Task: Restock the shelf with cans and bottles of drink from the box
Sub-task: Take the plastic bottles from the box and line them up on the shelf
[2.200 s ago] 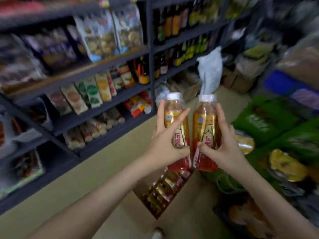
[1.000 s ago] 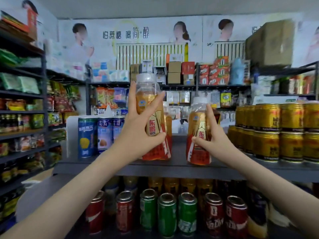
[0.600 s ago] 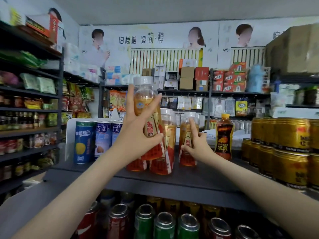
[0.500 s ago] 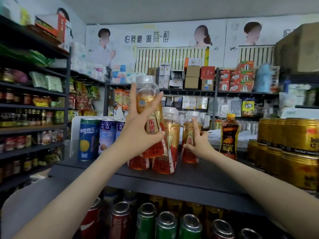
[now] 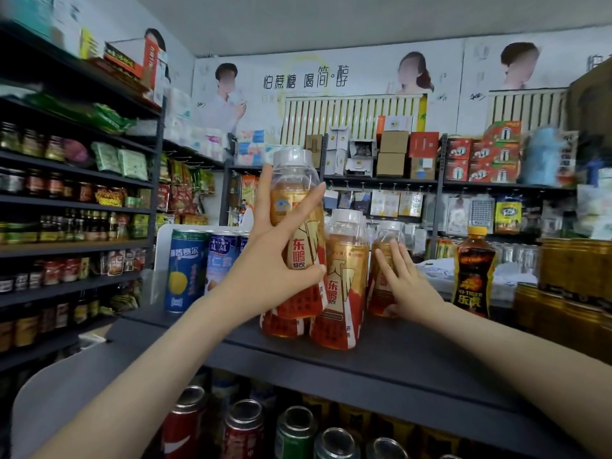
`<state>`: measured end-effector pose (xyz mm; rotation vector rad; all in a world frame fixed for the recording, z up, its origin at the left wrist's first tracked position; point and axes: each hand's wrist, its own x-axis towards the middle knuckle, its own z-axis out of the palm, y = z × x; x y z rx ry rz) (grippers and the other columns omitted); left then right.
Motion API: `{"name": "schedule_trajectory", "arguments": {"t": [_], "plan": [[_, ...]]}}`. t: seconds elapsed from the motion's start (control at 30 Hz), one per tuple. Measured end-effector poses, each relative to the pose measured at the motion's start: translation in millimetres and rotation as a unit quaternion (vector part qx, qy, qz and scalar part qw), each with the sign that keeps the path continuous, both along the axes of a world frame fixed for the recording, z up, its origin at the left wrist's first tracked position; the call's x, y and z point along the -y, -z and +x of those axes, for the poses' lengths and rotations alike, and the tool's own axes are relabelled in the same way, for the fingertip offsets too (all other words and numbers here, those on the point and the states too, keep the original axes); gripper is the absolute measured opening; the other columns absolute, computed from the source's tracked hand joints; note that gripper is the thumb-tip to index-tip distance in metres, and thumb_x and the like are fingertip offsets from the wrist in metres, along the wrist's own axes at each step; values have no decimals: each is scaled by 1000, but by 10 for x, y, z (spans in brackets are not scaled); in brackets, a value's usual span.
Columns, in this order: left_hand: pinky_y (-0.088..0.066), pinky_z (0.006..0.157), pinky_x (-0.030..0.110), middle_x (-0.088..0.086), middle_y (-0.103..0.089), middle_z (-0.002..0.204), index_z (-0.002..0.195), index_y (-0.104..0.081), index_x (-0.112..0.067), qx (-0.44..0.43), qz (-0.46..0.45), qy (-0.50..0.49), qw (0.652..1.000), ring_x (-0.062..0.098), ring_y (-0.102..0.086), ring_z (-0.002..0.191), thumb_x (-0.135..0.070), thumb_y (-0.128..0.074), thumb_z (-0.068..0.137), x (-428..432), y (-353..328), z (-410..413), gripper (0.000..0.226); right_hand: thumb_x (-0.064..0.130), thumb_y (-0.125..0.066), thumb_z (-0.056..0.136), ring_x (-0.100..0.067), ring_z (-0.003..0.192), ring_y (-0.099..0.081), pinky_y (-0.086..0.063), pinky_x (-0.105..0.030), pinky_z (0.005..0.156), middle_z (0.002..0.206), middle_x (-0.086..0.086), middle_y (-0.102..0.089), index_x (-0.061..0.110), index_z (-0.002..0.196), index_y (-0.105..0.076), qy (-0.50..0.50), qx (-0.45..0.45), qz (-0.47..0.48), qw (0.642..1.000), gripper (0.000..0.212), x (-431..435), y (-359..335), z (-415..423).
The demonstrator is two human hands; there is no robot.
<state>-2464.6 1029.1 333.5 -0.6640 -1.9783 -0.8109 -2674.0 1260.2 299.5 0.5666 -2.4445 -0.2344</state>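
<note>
Now the left hand (image 5: 275,273) is gripping a drink bottle (image 5: 298,207), fingers and thumb spread round its label, and is holding it nearly upright above the dark shelf board (image 5: 414,352), directly over 2 standing bottles (image 5: 344,279) of the same kind. The right hand (image 5: 407,286) is pressing straight, spread fingers against a rear bottle (image 5: 381,256) deeper on the board. Bare board is lying nearer and to the left, I think. The bottle is showing clear plastic, a white cap, amber liquid and an orange-red label.
</note>
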Motion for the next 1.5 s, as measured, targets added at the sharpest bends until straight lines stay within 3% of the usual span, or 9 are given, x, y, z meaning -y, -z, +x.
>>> {"name": "schedule_trajectory", "arguments": {"t": [0.37, 0.53, 0.63, 0.77, 0.93, 1.1, 1.23, 1.33, 1.5], "plan": [[-10, 85, -15, -32, 33, 146, 136, -28, -60, -5, -11, 21, 1000, -13, 22, 137, -10, -76, 76, -52, 30, 135, 92, 27, -69, 85, -26, 146, 8, -13, -43, 118, 158, -10, 11, 26, 151, 11, -103, 39, -146, 983, 104, 10, -193, 298], [-12, 88, -9, -34, 32, 146, 135, -28, -63, -13, -27, 34, 999, -23, 20, 130, -17, -77, 74, -319, -2, 185, 92, 35, -61, 90, -16, 112, -57, -52, -27, 88, 119, -2, -58, 22, 140, -38, -332, 127, -449, 820, 57, -3, -566, 1197], [-14, 79, -14, -34, 32, 145, 135, -28, -62, -4, -41, 50, 998, -35, 20, 116, -22, -78, 74, -540, -36, 183, 88, 55, -68, 77, -17, 109, -62, -53, -35, 92, 116, -5, -63, 34, 136, -42, -441, 229, -411, 764, 68, -165, -579, 1661], [-16, 84, -12, -29, 28, 149, 140, -31, -54, -10, -49, 77, 996, -42, 12, 107, -22, -79, 75, -825, -49, 129, 87, 63, -80, 53, -2, 121, -50, -51, -27, 92, 139, 13, -40, 65, 135, -12, -400, 278, -348, 801, 106, -295, -411, 1875], [-47, 100, 37, -29, 36, 146, 140, -20, -59, 11, -79, 43, 996, 21, -19, 144, -22, -75, 78, -1156, 23, 60, 91, 13, -83, 68, 21, 109, -48, -49, -14, 86, 132, 22, -34, 40, 145, 20, -330, 241, -372, 833, 131, -416, -210, 1829], [-35, 112, 43, -20, 43, 145, 141, 8, -58, 22, -174, 25, 984, 28, -15, 146, -25, -65, 89, -1214, 213, -111, 95, -1, -80, 70, 25, 102, -48, -50, -14, 82, 123, 32, -29, 43, 142, 19, -312, 239, -409, 824, 130, -528, 52, 1669], [10, 110, 31, -6, 20, 158, 150, -3, -42, -89, -230, -77, 966, 13, 10, 144, -35, -55, 93, -1060, 340, -174, 78, -4, -78, 71, 4, 106, -58, -54, -22, 85, 121, 24, -38, 44, 143, 19, -303, 240, -454, 803, 130, -568, 117, 1508], [-2, 112, 48, 12, -15, 159, 149, -30, -26, -156, -204, -168, 952, 28, -8, 143, -33, -55, 86, -798, 394, -320, 69, 7, -83, 68, -4, 112, -57, -50, -24, 91, 132, 9, -42, 50, 141, 21, -261, 225, -446, 826, 134, -554, 103, 1344], [-13, 115, 55, 15, -14, 158, 149, -29, -24, -147, -238, -234, 931, 35, -11, 145, -41, -53, 85, -387, 461, -620, 70, 26, -86, 66, -9, 142, -7, -15, -40, 117, 159, 1, 5, 52, 137, 29, -194, 144, -360, 901, 137, -436, 67, 1215]]}}
